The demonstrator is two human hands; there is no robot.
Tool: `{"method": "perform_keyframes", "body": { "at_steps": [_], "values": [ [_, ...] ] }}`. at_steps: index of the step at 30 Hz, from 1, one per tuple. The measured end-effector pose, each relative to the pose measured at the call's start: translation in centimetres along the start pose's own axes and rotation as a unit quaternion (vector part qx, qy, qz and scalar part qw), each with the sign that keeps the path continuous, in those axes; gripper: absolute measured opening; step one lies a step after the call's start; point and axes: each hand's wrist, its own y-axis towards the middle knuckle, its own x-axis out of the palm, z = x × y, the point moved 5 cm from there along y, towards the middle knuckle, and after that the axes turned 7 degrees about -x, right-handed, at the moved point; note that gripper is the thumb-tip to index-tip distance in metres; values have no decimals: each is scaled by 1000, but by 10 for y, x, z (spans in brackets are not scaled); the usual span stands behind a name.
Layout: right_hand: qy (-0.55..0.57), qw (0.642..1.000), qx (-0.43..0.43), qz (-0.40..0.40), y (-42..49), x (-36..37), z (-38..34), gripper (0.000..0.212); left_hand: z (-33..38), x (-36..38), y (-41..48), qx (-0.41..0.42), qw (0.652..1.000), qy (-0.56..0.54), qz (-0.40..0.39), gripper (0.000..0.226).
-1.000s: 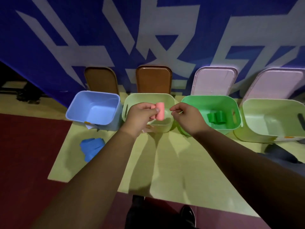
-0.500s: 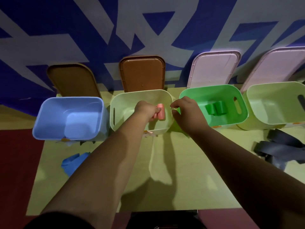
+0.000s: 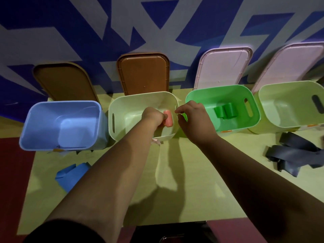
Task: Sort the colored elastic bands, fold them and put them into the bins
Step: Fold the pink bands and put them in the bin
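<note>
Over the last second I have watched the left hand (image 3: pixel 153 117) carry the rolled pink band (image 3: pixel 168 119) from just above the near rim of the cream bin (image 3: pixel 122 102) down inside it, and the right hand (image 3: pixel 196 121), which was close against the roll, has drawn off to the bin's right rim. To me that means the fold is finished and this band is at the point of being dropped; it is not released yet. The left fingers are curled round the roll's left side, gripping it, with most of the roll showing to the right of the knuckles, below rim height and near the right wall. I cannot tell whether it touches the floor of the bin. The right hand's finger and thumb are bent close together at the rim, but I cannot tell whether they pinch the plastic or only sit beside it. Two green bands (image 3: pixel 224 112) already lie in the green bin (image 3: pixel 192 97); a blue band (image 3: pixel 70 174) and the grey bands (image 3: pixel 294 151) wait unsorted on the table (image 3: pixel 201 190).
</note>
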Motion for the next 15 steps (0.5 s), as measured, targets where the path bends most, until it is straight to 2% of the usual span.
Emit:
{"method": "perform_keyframes", "body": {
  "at_steps": [4,7,12,15],
  "values": [
    [5,1000,-4,5,-1,1,2,20,10,-2,-5,44,997,63,-4,33],
    [-4,1000,-1,5,-1,2,1,18,14,-8,-19,54,992,108,26,33],
    [-6,1000,-5,15,-2,1,1,16,20,-21,-40,88,989,114,39,32],
    [-1,1000,-7,28,-5,-2,-2,19,22,-35,-56,110,990,75,40,28]
  ]
}}
